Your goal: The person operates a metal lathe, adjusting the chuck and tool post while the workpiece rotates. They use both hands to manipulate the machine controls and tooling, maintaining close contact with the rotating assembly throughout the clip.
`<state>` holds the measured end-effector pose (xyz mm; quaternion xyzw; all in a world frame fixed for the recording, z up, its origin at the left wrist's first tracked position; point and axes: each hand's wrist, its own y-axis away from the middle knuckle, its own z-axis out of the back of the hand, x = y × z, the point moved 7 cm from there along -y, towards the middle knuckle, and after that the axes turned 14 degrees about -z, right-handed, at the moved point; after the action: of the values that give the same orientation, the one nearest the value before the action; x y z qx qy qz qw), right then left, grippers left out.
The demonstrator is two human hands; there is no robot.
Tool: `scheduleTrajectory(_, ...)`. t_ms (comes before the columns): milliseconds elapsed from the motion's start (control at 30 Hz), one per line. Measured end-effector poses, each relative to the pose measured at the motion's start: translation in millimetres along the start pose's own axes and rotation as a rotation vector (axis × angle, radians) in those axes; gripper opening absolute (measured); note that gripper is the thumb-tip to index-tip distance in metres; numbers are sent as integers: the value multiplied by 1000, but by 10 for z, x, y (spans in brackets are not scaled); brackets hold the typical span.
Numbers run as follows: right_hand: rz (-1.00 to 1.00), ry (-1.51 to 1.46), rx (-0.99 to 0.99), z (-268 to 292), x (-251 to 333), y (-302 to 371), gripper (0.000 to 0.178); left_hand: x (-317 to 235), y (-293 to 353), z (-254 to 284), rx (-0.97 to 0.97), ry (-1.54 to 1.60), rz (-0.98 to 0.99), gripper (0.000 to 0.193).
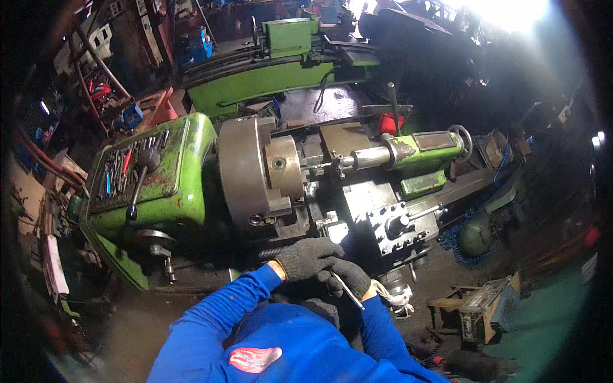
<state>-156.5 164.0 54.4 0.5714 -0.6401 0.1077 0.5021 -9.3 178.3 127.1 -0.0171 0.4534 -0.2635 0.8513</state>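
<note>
We have both hands in dark grey knit gloves, together on the near side of the big round steel chuck [241, 179], slightly right of it. Our right hand [352, 278] is curled around a thin, pale metal rod [349, 293], free end angled back toward us; that grip probably keeps the rod steady close to the body, clear of the chuck. Our left hand [310, 258] lies against the right one, fingers bent. Overlap hides the rod's far end, so we can't tell if the left grips it too.

Left of the chuck: green metal headstock [195, 153], its flat top carrying assorted hand tools, one with a red handle [126, 161]. Likely laid there for easy reach. Right of the chuck: green tailstock [429, 148] with a round steel handwheel [464, 143], quill pointing chuckward, presumably to share its axis. Nearer us, right of the chuck: square steel tool post [394, 228] studded with bolts, on the slide so it can travel with it, we'd say. Crumpled whitish rag [397, 297] sits just beside our right wrist.
</note>
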Motion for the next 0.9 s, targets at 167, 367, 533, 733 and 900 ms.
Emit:
scheduleTrajectory(167, 209, -491, -126, 159, -527, 159, 37, 73, 113, -51, -373, -31, 78, 21)
scheduleTrajectory(367, 312, 759, -918, 64, 343, -75, 38, 172, 21, 218, -515, -185, 59, 20)
scheduleTrajectory(533, 401, 254, -825, 289, 688, -736, 48, -174, -205, 676, -682, -401, -106, 22)
scheduleTrajectory(733, 379, -664, -521, 424, 919, -1588, 32, -329, -249, 1938, -354, -1188, -85, 45)
scheduleTrajectory(900, 470, -691, -661, 1390, 617, -2393, 25, 70, -231, 2580, -498, -1221, 323, 49)
